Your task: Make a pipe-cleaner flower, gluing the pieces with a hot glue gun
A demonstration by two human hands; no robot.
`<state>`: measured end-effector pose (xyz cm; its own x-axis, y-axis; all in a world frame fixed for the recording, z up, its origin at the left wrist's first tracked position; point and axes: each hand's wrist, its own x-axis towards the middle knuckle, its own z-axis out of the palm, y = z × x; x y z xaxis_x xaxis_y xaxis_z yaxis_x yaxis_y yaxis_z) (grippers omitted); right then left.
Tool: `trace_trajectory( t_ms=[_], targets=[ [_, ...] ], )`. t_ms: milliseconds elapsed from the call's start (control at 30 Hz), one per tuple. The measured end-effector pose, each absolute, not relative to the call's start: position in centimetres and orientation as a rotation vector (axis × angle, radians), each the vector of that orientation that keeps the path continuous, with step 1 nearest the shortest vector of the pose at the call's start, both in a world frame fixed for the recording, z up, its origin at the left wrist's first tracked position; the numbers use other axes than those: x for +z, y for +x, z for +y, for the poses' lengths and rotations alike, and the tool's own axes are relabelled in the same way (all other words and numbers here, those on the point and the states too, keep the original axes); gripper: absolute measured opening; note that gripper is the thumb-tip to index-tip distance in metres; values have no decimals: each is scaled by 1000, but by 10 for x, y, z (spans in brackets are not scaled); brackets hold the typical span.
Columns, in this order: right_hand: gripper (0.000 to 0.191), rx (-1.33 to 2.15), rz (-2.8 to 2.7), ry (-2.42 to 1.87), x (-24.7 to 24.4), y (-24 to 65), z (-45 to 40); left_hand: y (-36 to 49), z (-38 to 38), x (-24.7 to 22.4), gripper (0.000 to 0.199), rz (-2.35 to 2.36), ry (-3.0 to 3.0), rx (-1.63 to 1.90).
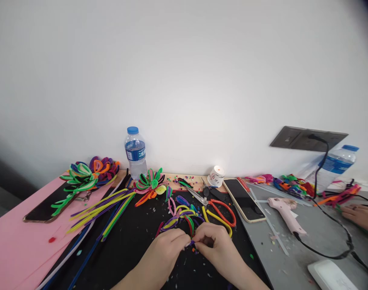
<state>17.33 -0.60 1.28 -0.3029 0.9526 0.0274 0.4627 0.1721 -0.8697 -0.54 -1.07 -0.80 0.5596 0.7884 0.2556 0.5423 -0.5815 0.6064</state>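
Observation:
My left hand and my right hand meet low in the middle of the head view, over the black mat. Both are closed, fingertips pinching a small purple pipe cleaner piece between them; much of it is hidden by the fingers. Just beyond lies a cluster of looped pipe cleaners in purple, yellow, green and pink. Scissors with red and yellow handles rest behind my right hand. Loose yellow, purple and green pipe cleaners lie to the left.
Pipe cleaner flowers sit on a phone at left. A water bottle and paper cup stand by the wall. Rightward are another phone, a pink glue gun with its black cord, and another person's hand.

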Motion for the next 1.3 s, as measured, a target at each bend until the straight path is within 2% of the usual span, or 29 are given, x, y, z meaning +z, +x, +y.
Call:
trace_trajectory(
  t_ms=[767, 1067, 1300],
  targets=[
    [19, 1084, -1838, -1326, 10, 174, -8, -4, -10, -8, 24, 1081, 2291, 722],
    [18, 1062, -1810, -1372, 12, 172, -5, -4, -9, -4, 31, 1056, 2263, 901],
    [17, 1078, -1763, -1360, 9, 173, -4, -4, -10, -1, 28, 1084, 2198, 906]
  ],
)
